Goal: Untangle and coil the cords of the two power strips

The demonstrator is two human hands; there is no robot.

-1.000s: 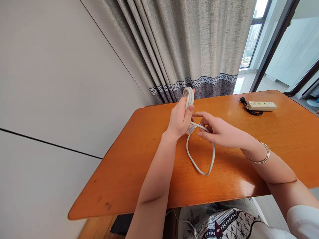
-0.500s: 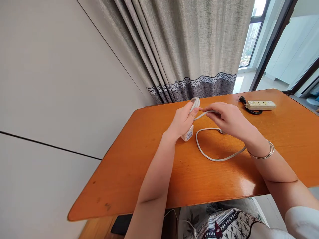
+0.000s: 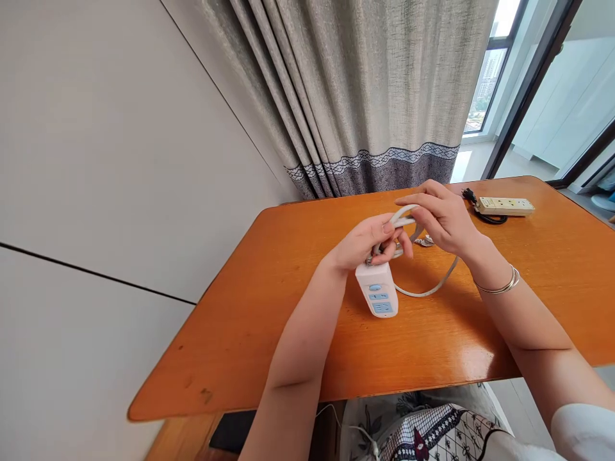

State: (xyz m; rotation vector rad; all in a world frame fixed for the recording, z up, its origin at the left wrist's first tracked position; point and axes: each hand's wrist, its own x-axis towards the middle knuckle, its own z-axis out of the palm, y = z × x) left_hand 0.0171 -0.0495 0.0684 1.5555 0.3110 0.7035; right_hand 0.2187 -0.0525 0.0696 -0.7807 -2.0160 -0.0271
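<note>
The left hand (image 3: 362, 246) is gripping the bundled cord (image 3: 435, 286) right at the head of the white strip (image 3: 377, 291), its fingers curled shut around the coils. The strip is lying flat on the desk (image 3: 288, 333), sockets up, just below that hand and near the desk's middle. The right hand (image 3: 444, 221) is hovering just beside the left, thumb and forefinger pinching a loop of the same cord. A slack length is trailing from under the right hand in a curve across the desk. The plug seems to be lying beneath the right palm, though the view there is too cluttered to be sure. A bracelet (image 3: 502, 287) is sitting on the right wrist. A second strip (image 3: 505, 205) with a black cord (image 3: 485, 218) is lying well apart at the far right, before the curtain (image 3: 375, 96).
</note>
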